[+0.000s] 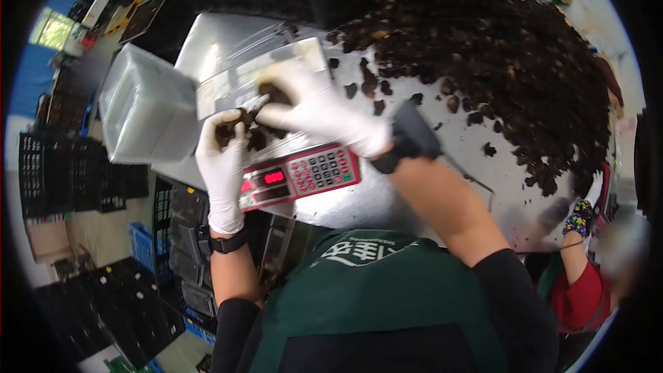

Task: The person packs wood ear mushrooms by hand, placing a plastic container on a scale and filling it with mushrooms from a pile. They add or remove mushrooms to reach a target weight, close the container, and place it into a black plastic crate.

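Both my hands wear white gloves and are over an electronic scale (301, 175) with a red keypad panel and a lit red display. My left hand (222, 155) curls its thumb and fingers around dark brown, ruffled pieces that look like wood ear mushroom (255, 139). To its right, my right hand (304, 103) reaches in from the side, slightly blurred. A dark piece (277, 92) shows between its thumb and curved fingers. Under the hands, a clear container partly covers the scale's pan, mostly hidden by the gloves.
A stack of clear plastic containers (146, 107) stands at the table's left corner. A large heap of dark pieces (476, 48) spreads over the metal table (414, 138), with loose ones near its edge. Another person's sleeve (581, 297) is at right. Black crates (59, 169) stand at left.
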Demonstrator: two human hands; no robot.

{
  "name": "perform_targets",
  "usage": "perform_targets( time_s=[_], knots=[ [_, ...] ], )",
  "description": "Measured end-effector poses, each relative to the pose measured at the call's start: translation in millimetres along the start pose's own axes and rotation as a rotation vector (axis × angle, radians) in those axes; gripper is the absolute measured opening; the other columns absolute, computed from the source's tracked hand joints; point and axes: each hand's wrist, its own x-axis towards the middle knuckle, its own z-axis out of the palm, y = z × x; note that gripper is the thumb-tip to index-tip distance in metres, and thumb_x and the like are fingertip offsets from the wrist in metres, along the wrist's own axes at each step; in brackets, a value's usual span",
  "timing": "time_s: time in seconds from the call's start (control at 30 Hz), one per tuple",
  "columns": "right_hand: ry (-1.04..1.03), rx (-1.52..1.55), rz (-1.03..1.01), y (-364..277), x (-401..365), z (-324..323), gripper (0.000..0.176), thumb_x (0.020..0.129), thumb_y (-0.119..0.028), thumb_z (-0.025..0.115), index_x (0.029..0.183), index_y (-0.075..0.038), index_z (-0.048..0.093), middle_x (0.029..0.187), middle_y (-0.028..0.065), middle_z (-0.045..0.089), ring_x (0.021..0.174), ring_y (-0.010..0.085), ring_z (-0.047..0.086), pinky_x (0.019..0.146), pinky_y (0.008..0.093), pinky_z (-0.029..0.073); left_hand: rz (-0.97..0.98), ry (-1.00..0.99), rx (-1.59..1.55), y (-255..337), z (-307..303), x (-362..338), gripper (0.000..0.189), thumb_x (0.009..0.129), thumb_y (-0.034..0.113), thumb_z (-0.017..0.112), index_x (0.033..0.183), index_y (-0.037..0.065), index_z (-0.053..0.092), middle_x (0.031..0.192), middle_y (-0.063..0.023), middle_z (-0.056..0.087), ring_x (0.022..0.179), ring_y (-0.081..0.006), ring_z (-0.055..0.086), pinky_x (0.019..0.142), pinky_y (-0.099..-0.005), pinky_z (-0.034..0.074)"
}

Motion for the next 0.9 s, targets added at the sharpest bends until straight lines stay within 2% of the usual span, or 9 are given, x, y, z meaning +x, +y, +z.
perform_targets(
  time_s=[0.07,0.13,0.27,0.33,0.47,0.53,0.63,0.73,0.9],
  knots=[
    [-0.191,-0.582,-0.087,19.6,-10.8,19.3,0.062,0.083,-0.041,0.069,0.131,-0.005,0.056,0.134,0.0175,0.056,0.129,0.035,0.047,0.11,0.0482,0.037,0.203,0.012,0.338,-9.1,9.5,11.7,0.029,0.089,-0.007,0.061,0.117,0.0,0.063,0.095,-0.0067,0.068,0.084,-0.0189,0.066,0.079,-0.03,0.054],
    [-0.186,-0.839,-0.122,6.3,-16.0,22.2,0.066,0.082,-0.043,0.07,0.136,-0.007,0.052,0.14,0.0177,0.051,0.131,0.0348,0.046,0.108,0.0497,0.039,0.324,-0.043,0.565,-6.8,16.9,13.9,0.053,0.079,-0.014,0.053,0.13,0.002,0.056,0.121,-0.0168,0.061,0.113,-0.0341,0.06,0.097,-0.0386,0.048],
    [-0.114,-0.578,-0.164,1.2,-15.8,-27.7,0.053,0.084,-0.035,0.069,0.125,-0.005,0.059,0.134,0.0177,0.055,0.124,0.0344,0.052,0.102,0.045,0.044,0.221,-0.177,0.589,5.3,21.0,6.9,0.066,0.079,-0.014,0.051,0.142,0.003,0.046,0.136,-0.0199,0.051,0.126,-0.034,0.051,0.106,-0.0395,0.041],
    [-0.1,-0.583,0.115,29.8,-11.4,-77.8,0.054,0.082,-0.035,0.07,0.126,-0.006,0.059,0.132,0.0181,0.056,0.123,0.0339,0.053,0.099,0.0433,0.045,0.355,-0.201,0.726,0.0,22.6,5.8,0.07,0.078,-0.015,0.051,0.145,0.002,0.042,0.139,-0.0202,0.05,0.129,-0.0337,0.05,0.107,-0.0396,0.04],
    [0.316,-1.338,0.168,117.7,-54.9,-193.0,0.06,0.068,-0.037,0.078,0.123,-0.019,0.064,0.134,0.0145,0.055,0.121,0.0326,0.053,0.096,0.0482,0.045,0.144,-0.175,0.586,2.8,24.0,11.9,0.074,0.08,-0.012,0.06,0.148,0.005,0.039,0.138,-0.0187,0.054,0.12,-0.031,0.058,0.099,-0.0377,0.047],
    [0.26,-1.396,0.382,152.5,-85.4,-218.8,0.064,0.068,-0.035,0.078,0.128,-0.022,0.063,0.139,0.0127,0.052,0.125,0.032,0.051,0.096,0.0498,0.044,0.104,-0.083,0.605,4.8,25.4,19.0,0.067,0.083,-0.007,0.065,0.145,0.007,0.044,0.129,-0.0174,0.061,0.112,-0.0295,0.063,0.093,-0.037,0.05],
    [0.213,-1.173,0.263,157.1,-102.8,-216.3,0.051,0.073,-0.024,0.076,0.123,-0.018,0.066,0.131,0.0097,0.058,0.116,0.031,0.056,0.094,0.0454,0.046,-0.035,-0.093,0.571,4.7,23.2,29.1,0.057,0.087,-0.003,0.066,0.141,0.007,0.05,0.122,-0.0173,0.065,0.108,-0.0288,0.065,0.091,-0.038,0.05],
    [0.205,-1.05,0.286,156.5,-115.6,-199.6,0.038,0.076,-0.021,0.074,0.114,-0.016,0.07,0.121,0.0069,0.062,0.108,0.0285,0.058,0.088,0.0382,0.052,0.056,-0.103,0.705,1.3,26.2,31.9,0.048,0.09,-0.001,0.062,0.136,0.005,0.054,0.123,-0.0184,0.063,0.111,-0.0298,0.063,0.093,-0.0388,0.049],
    [0.223,-0.957,0.209,139.1,-72.5,-188.6,0.063,0.073,-0.04,0.078,0.131,-0.022,0.061,0.139,0.0145,0.053,0.125,0.0349,0.051,0.099,0.0446,0.048,0.292,-0.114,0.807,1.0,39.6,24.3,0.046,0.09,-0.003,0.056,0.136,0.001,0.053,0.139,-0.0196,0.051,0.125,-0.0369,0.053,0.104,-0.0406,0.043]
  ],
)
